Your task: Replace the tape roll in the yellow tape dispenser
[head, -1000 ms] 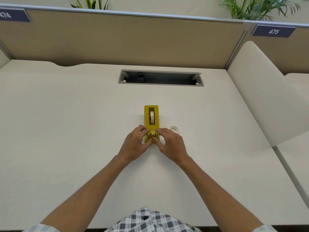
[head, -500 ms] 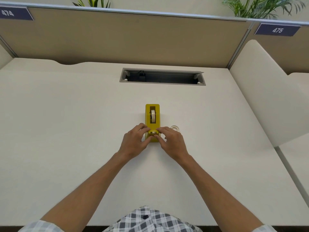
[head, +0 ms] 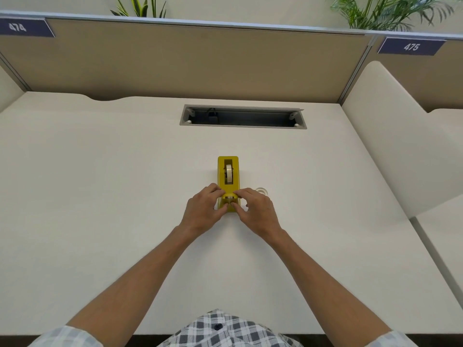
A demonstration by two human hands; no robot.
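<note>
A yellow tape dispenser (head: 221, 171) stands lengthwise in the middle of the white desk (head: 100, 196). A pale tape roll (head: 228, 173) sits upright in its slot. My left hand (head: 200, 211) grips the dispenser's near end from the left, thumb against its front. My right hand (head: 258, 212) holds the same end from the right, fingertips on the cutter end where the tape strip lies. A small whitish ring, an empty-looking tape core (head: 261, 190), lies flat on the desk just right of the dispenser, partly behind my right hand.
A grey open cable tray (head: 243, 125) is set into the desk behind the dispenser. Tan partition panels (head: 175, 61) close the back, and a white curved divider (head: 390, 146) stands on the right. The desk's near edge runs close to my body.
Both hands stay at the dispenser's near end; my thumbs and fingertips have shifted slightly closer over the cutter. The dispenser has not moved.
</note>
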